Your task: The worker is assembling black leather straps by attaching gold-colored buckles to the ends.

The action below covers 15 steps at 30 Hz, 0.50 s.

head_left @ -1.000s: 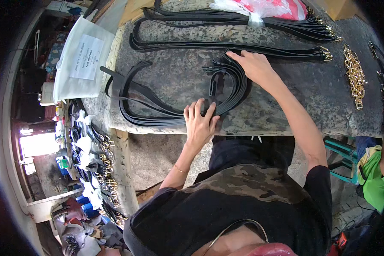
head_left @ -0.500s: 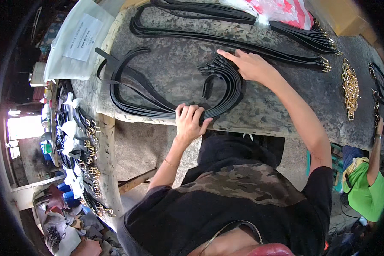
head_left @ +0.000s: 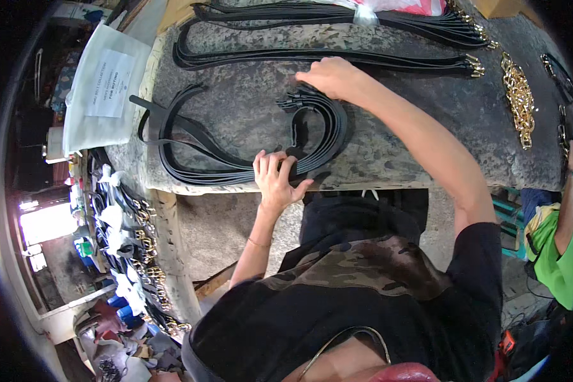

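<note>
A bundle of black belts (head_left: 204, 173) lies on the table in a long curve, its right part bending up and round into a hook. My left hand (head_left: 275, 180) is closed over the bundle's lower edge, thumb apart on the right. Above the upper right bend, close to the stacked belt ends (head_left: 291, 100), is my right hand (head_left: 334, 77). Its index finger reaches out to the left, the tip slightly blurred, and nothing shows in its grasp. A loose belt end (head_left: 148, 102) sticks out at the bundle's left.
More black belts with gold clasps (head_left: 337, 58) stretch along the far side. Gold chain (head_left: 519, 102) lies at the right. A white sheet with a paper label (head_left: 111, 83) covers the left corner. Bagged belts (head_left: 118, 216) hang left; a person in green (head_left: 557, 261) works at right.
My right hand has shifted left, its index fingertip now beyond the belt ends. My left hand keeps its place on the bundle. The whole view has tilted slightly.
</note>
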### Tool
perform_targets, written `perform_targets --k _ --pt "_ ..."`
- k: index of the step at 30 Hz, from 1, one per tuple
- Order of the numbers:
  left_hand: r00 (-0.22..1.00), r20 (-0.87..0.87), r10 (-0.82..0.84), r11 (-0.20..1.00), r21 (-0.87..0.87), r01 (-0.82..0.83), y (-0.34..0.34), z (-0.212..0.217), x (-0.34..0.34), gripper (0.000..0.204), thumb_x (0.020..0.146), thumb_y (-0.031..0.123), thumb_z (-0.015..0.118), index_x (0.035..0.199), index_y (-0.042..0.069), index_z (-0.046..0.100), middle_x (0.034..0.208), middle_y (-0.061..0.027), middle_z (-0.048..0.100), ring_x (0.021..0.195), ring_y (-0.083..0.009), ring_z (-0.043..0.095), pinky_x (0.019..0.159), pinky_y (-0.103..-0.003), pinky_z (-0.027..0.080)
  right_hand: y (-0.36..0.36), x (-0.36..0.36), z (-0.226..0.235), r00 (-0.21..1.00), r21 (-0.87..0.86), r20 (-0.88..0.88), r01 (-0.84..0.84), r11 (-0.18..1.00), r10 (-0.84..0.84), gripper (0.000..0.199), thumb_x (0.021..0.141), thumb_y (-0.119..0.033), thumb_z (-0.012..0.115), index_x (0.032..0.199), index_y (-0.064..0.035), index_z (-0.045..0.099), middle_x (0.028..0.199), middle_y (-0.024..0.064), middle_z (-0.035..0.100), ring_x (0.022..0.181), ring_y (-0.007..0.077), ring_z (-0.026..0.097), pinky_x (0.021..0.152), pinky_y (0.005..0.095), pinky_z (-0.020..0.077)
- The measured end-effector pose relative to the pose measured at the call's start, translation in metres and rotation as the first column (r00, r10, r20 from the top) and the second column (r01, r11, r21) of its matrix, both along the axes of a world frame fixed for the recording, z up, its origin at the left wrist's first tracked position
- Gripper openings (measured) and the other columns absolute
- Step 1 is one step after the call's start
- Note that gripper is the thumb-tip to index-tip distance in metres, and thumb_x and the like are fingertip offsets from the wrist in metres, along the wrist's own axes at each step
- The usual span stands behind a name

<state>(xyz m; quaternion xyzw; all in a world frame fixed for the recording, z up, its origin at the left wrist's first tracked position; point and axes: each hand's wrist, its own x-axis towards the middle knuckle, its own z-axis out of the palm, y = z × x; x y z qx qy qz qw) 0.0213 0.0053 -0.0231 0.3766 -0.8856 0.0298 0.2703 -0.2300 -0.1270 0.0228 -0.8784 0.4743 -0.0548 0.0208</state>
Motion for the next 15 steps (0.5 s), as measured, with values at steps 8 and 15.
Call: perform_targets --k 8,15 --pt "0.988 -0.051 0.149 0.977 0.164 -0.138 0.015 0.019 -0.026 0.035 0.079 0.02 0.071 0.107 0.003 0.057 0.107 -0.0117 0.053 0.103 -0.0299 0.048 0.099 -0.045 0.032 0.133 -0.133 0.0 0.791 0.149 0.3 0.513 0.845 -0.533 0.034 0.066 -0.008 0.078 0.094 0.0001 0.061 0.092 0.0112 0.06 0.081 0.0285 0.064 0.07 0.0396 0.0508" --pt "0.896 -0.434 -0.093 0.954 0.22 0.206 0.021 0.036 -0.105 0.041 0.081 0.005 0.067 0.117 -0.002 0.047 0.118 -0.0182 0.048 0.11 -0.0294 0.047 0.096 -0.041 0.037 0.223 -0.168 -0.047 -0.018 0.684 0.686 0.358 0.636 -0.727 0.024 0.08 -0.013 0.077 0.091 -0.0008 0.059 0.074 0.0001 0.056 0.061 0.0095 0.054 0.056 0.0264 0.0441"
